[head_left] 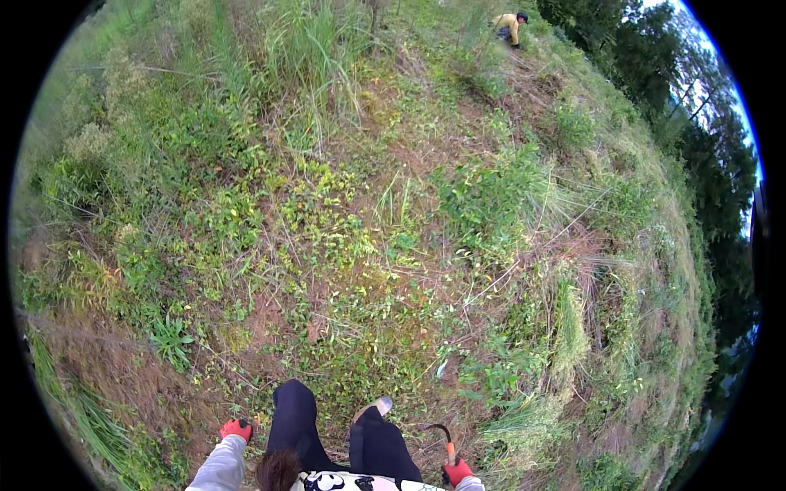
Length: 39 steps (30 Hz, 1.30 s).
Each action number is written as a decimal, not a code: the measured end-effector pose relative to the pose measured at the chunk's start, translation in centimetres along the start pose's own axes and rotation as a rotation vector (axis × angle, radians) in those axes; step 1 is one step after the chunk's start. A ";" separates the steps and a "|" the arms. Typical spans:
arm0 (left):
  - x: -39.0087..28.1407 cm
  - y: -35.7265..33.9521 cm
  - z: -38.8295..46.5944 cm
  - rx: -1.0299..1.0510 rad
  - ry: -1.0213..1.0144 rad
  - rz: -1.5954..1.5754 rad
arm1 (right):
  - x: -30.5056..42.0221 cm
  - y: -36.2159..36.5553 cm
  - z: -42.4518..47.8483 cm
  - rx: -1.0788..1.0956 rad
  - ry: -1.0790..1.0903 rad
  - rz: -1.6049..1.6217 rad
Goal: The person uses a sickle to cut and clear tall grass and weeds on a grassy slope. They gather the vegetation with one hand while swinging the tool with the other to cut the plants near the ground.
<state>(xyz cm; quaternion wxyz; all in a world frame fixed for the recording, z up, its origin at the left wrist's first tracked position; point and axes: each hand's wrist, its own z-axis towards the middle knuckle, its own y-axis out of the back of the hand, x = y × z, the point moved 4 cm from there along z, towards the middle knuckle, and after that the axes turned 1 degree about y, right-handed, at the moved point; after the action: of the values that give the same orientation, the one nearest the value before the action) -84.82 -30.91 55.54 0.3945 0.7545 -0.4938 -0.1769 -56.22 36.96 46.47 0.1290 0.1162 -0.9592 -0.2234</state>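
My right hand (457,472), in a red glove, grips a sickle by its orange and wooden handle (451,454). The sickle's dark curved blade (439,428) points left, just above low weeds and bare soil. To the left of my legs, my left hand (236,428) hangs over the ground in a red and black glove. No object shows in it, and its fingers are too small to make out. Between the hands are my dark trouser legs (374,445) and one pale shoe (384,405). Low leafy weeds (362,362) cover the slope in front of my feet.
Tall grass (307,55) and dense brush stand at the upper left. A leafy shrub (485,190) grows right of centre. Cut grass (568,331) lies in bunches on the right, another bunch (92,417) at lower left. Uphill, a person in yellow (507,26) bends down.
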 end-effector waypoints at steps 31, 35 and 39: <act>-47.0 20.0 16.9 0.163 -0.380 -0.380 | 45.8 28.1 6.3 -0.112 0.142 -0.018; -50.6 27.7 21.0 0.016 -0.351 -0.794 | 56.9 32.2 5.1 -0.217 0.251 0.061; -54.0 29.7 25.1 0.026 -0.332 -0.728 | 61.6 36.4 6.8 -0.289 0.258 -0.021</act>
<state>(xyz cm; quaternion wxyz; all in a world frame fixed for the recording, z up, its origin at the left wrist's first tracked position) -143.53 0.33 56.07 0.2112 0.8462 -0.2533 -0.4186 -122.17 54.14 69.33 0.2640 0.1339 -0.8913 -0.3433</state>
